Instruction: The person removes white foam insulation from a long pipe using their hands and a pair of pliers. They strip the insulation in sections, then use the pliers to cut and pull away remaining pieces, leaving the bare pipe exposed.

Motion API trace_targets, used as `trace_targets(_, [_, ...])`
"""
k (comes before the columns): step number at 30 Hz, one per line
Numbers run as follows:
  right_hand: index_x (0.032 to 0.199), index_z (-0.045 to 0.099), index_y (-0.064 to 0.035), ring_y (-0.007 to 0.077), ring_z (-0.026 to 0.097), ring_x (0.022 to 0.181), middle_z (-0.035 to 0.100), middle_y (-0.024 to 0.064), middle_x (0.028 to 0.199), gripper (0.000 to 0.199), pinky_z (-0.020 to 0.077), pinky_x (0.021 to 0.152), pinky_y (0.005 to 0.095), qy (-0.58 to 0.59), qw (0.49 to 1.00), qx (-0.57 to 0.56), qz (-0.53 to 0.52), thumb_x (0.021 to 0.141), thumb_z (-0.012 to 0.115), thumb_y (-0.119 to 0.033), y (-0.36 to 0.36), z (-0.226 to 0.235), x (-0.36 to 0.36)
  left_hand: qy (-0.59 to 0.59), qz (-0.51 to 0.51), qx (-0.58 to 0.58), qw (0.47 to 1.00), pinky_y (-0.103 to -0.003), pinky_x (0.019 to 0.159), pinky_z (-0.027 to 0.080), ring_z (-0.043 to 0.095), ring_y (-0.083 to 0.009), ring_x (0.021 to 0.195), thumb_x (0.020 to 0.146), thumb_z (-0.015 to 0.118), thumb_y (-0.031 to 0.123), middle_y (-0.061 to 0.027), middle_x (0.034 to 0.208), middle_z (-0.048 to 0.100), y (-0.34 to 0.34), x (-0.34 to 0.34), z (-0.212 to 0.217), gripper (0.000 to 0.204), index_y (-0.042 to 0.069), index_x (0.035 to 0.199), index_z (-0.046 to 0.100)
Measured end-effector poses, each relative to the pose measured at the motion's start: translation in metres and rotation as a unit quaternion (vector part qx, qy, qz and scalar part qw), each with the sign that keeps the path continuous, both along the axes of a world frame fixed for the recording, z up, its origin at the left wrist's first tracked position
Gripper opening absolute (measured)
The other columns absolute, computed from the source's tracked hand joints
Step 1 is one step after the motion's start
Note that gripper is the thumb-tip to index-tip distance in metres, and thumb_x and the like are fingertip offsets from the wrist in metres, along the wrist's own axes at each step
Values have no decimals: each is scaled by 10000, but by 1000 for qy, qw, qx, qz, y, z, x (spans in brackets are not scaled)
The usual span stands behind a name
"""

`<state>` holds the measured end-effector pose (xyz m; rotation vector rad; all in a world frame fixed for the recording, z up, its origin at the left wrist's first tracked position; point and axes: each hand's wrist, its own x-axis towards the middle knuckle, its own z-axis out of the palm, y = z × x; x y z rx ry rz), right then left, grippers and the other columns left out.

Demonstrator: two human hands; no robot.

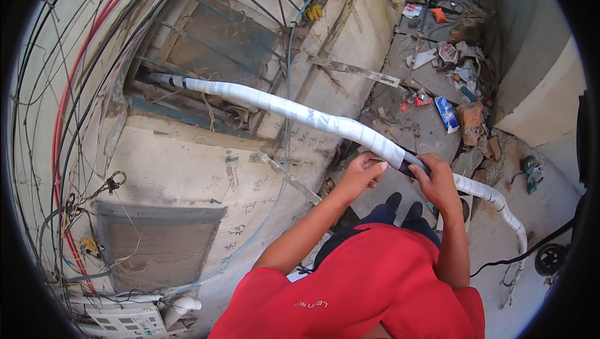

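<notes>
A long pipe bundle [325,121] wrapped in white tape runs from the barred window opening at the upper left down to my hands. Between my hands a short stretch of dark and grey tubing [409,163] shows bare of tape. My right hand [435,183] grips the bundle there, thumb laid along it. Just left of the bare stretch, my left hand [364,176] has its fingers curled and pressed together against the underside of the wrap; what they pinch is hidden. Past my right hand, the white-wrapped end [494,196] bends downward and frays into a thin tail.
A barred window [219,45] is set in the stained wall, with a screened opening [159,245] lower down. Red and black cables [65,101] hang along the left. Rubble and litter [462,76] line the narrow passage. A black cord [525,254] crosses the lower right.
</notes>
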<state>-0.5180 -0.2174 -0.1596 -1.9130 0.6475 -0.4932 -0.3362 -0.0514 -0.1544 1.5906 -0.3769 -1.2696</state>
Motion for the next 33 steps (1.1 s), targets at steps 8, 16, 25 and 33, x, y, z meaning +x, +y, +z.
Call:
trace_targets(8, [1042, 683, 31, 369, 594, 912, 644, 178, 929, 245, 476, 805, 426, 46, 997, -37, -55, 863, 768, -114, -10, -6, -34, 43, -55, -3, 998, -257, 665, 516, 615, -93, 782, 943, 755, 401, 0, 974, 649, -32, -10, -22, 421, 71, 1178, 639])
trace_targets(16, [979, 710, 19, 422, 639, 849, 678, 208, 884, 203, 493, 753, 477, 8, 977, -49, -208, 874, 768, -144, -2, -40, -7, -3, -160, 109, 981, -302, 664, 540, 677, -150, 805, 974, 701, 459, -68, 1046, 693, -35, -5, -19, 548, 49, 1319, 582])
trace_targets(25, [991, 721, -17, 374, 606, 1016, 679, 152, 1007, 317, 488, 881, 458, -18, 970, -120, -209, 764, 856, -194, 0, -45, -35, -488, -278, -136, 816, -304, 637, 538, 695, -199, 756, 861, 779, 58, -114, 905, 746, -55, -36, 77, 283, -2, 1134, 735])
trace_targets(33, [1056, 724, -43, 356, 607, 1068, 683, 139, 1083, 367, 472, 981, 468, 1, 972, -148, -184, 750, 818, -223, 8, -58, -89, -521, -496, -21, 694, -471, 827, 518, 673, -382, 953, 862, 766, 252, -145, 1026, 726, -135, -53, 56, 291, 71, 1089, 755])
